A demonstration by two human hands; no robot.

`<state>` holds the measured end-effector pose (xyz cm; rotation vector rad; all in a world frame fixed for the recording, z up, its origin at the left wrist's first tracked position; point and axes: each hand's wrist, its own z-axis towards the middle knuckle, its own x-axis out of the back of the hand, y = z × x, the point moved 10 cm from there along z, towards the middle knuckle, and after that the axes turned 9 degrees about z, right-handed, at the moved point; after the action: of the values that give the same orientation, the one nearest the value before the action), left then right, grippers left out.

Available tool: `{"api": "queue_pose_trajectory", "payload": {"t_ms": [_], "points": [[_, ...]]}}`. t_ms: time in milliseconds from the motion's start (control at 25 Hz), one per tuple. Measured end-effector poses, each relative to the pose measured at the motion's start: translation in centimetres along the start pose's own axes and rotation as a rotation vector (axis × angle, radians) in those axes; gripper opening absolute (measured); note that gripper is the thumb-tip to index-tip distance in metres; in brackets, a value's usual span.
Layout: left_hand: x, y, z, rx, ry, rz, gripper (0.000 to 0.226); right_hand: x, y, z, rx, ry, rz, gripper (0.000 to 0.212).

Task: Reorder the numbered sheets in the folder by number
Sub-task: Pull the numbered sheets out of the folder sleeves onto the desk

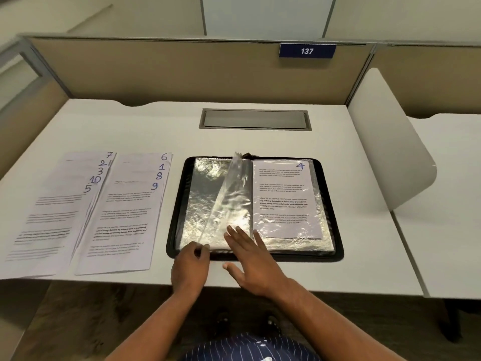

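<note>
L hand [191, 264] pinching corner of clear sleeve [226, 194]; R hand [253, 264] flat, holding nothing; sheet 4 [285, 201] sitting in folder [337, 217]; 9 loose sheets [122, 217] lying left, prob. awaiting refiling.

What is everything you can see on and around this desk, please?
desk: one, white, under everything
folder: one, black, open at desk centre-right
clear sleeve: one, transparent, raised near the spine
sheet 4: one, white, in right-hand sleeve
loose sheets: nine, white, two fanned piles left of folder
cable hatch: one, grey, desk's back
sign 137: one, blue, on partition
left hand: one, pinching sleeve's lower corner
right hand: one, flat over folder's lower middle
</note>
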<state>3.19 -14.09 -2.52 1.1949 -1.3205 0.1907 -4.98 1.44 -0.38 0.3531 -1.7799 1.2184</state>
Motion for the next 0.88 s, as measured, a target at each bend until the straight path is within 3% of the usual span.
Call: {"api": "queue_pose_trajectory", "payload": {"t_ms": [120,240,480,600,720,880], "points": [[-0.9,-0.5,-0.8,-0.015,-0.053,0.044,0.024,-0.3,3.9,-1.7,-0.159,0.018,-0.042,0.073],[-2.7,1.7,-2.0,-0.146,-0.117,0.092,0.021,-0.2,8.2,-4.4,-0.329,0.045,-0.055,0.074],[-9.3,10.8,-4.1,-0.746,-0.261,0.248,0.035,1.0,12.2,-9.0,-0.491,0.185,-0.049,0.072],[-12.1,14.0,-4.0,-0.933,-0.282,0.328,0.045,1.4,12.7,-10.5,-0.527,0.231,-0.032,0.070],[-13.8,15.5,-3.7,-0.974,-0.329,0.357,0.046,1.7,12.9,-11.6,-0.545,0.269,-0.020,0.070],[-14.3,16.0,-2.9,-0.935,-0.309,0.347,0.019,1.8,13.2,-12.7,-0.561,0.299,0.012,0.071]]}}
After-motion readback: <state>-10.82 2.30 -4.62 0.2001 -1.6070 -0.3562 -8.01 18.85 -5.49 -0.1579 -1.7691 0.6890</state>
